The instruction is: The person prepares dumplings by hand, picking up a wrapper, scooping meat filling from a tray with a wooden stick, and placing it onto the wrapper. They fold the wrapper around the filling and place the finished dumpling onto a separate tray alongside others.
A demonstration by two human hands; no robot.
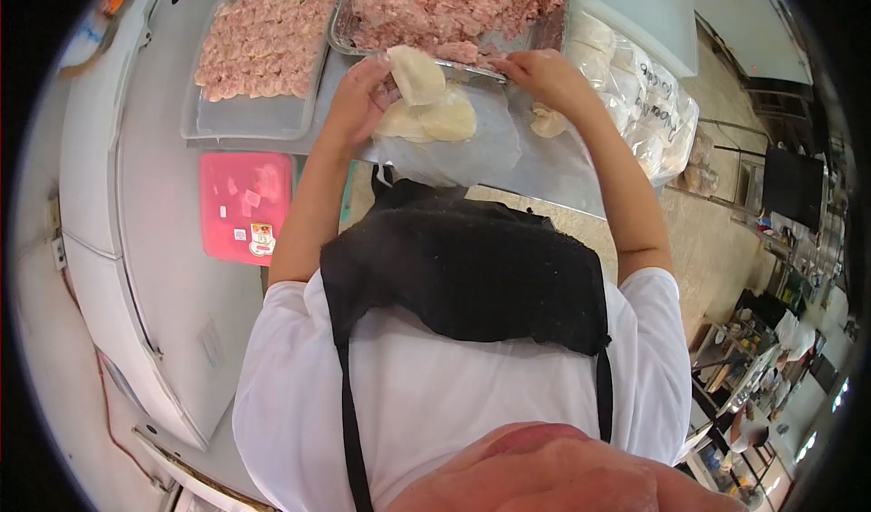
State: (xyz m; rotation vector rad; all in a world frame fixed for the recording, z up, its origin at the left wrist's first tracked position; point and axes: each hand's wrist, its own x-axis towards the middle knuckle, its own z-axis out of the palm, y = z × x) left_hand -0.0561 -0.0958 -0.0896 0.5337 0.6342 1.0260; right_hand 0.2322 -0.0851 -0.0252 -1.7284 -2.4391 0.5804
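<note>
My left hand (363,93) holds a pale, thin dough wrapper (417,76) upright, above more wrappers (445,122) lying on a clear plastic sheet (490,149). My right hand (542,76) is at the near right edge of a metal tray (340,35) heaped with pink minced meat (445,4); its fingertips are together by the meat, and what they hold is too small to tell. Below that hand a crumpled scrap of dough (548,121) lies on the metal table (572,181). Rows of meat-topped pieces fill much of a plastic tray (245,120) at the left.
Plastic bags of pale dough pieces (667,126) stand on the right, beside a translucent lid (640,8). A pink container (245,205) is below the left tray. A white appliance (163,194) stands on the left. Shelves and a distant person (748,432) are at the lower right.
</note>
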